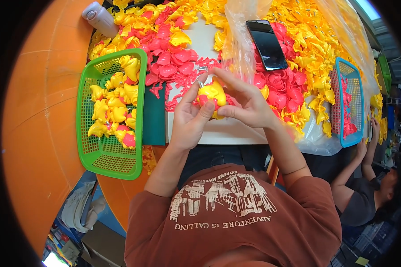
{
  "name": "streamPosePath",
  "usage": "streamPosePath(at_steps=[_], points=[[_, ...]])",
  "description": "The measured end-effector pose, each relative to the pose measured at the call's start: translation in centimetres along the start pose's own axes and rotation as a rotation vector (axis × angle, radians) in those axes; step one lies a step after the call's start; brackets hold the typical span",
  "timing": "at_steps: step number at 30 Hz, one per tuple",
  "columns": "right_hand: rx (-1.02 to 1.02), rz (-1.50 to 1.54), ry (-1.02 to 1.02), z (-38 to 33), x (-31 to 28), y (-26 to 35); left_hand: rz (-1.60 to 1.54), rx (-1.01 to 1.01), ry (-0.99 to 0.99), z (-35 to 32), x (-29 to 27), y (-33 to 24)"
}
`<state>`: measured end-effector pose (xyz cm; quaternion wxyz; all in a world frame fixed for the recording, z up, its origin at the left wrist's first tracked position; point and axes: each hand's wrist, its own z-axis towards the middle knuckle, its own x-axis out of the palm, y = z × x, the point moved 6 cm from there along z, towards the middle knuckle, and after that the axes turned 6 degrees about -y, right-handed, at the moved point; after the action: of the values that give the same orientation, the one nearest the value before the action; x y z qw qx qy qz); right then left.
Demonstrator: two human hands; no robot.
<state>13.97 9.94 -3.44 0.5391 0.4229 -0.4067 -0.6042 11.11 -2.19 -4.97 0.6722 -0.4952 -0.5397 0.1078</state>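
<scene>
Over the table's near edge, a small yellow and pink plastic figure (214, 92) is held between both of my hands. My left hand (188, 124) grips its left side, with the thumb against the pink part. A small silver metal piece (201, 84) shows by the left fingertips; whether it is fixed to the figure I cannot tell. My right hand (249, 104) closes on the figure from the right, thumb low and index finger reaching over the top. Behind the hands lie loose pink shell-shaped pieces (182, 58) and another small silver piece (202, 68).
At left stands a green basket (142, 111) holding several yellow and pink figures. Yellow pieces (316, 40) are heaped across the back and right, with a black phone (267, 44), a clear plastic bag (240, 31), a blue basket (360, 107) and a bottle (100, 20). Another person (358, 196) works at right.
</scene>
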Motion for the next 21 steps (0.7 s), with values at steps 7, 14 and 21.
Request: streamPosePath(at_steps=[7,14,21], points=[[0.108,0.075,0.075,0.3,-0.4,0.5,0.205,0.056,-0.078,-0.3,-1.8,0.4],[0.053,-0.088,0.067,0.1,-0.6,2.3,0.231,0.116,-0.019,-0.8,-1.0,-0.1],[0.073,-0.085,0.026,-0.4,-0.9,2.2,0.155,0.172,0.113,-1.1,-0.7,-0.4]])
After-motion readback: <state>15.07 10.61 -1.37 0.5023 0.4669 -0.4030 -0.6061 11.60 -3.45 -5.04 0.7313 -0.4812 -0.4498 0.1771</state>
